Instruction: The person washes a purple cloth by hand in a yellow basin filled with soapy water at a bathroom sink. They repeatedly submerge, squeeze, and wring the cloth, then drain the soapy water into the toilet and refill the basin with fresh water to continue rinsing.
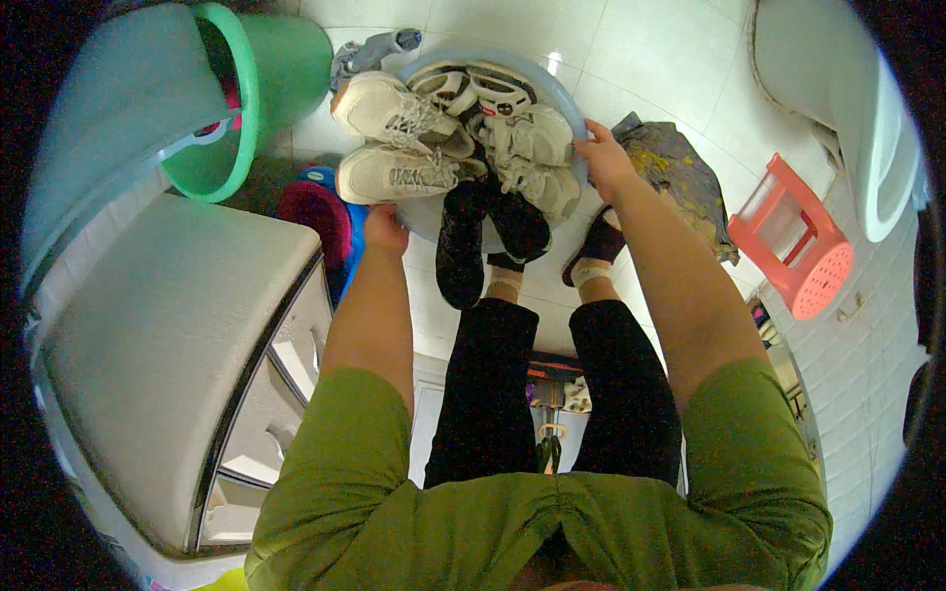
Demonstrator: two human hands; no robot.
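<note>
A round, pale blue plastic basin (567,85) full of shoes is in front of my legs. My right hand (604,159) grips its rim on the right. My left hand (385,229) is at the rim on the lower left, its fingers partly hidden beneath a shoe. Cream sneakers (384,177) overhang the basin's left side. Grey-white sneakers (533,140) fill the right half, and white sandals (501,90) lie at the far side. A pair of black shoes (460,247) hangs over the near rim.
A green bucket (288,70) lies on its side at the upper left, beside grey cloth (373,52). Left stands a drawer cabinet (177,354), with a blue and maroon container (318,214) behind it. A dark patterned cloth (669,166) and a coral plastic stool (794,236) are at right.
</note>
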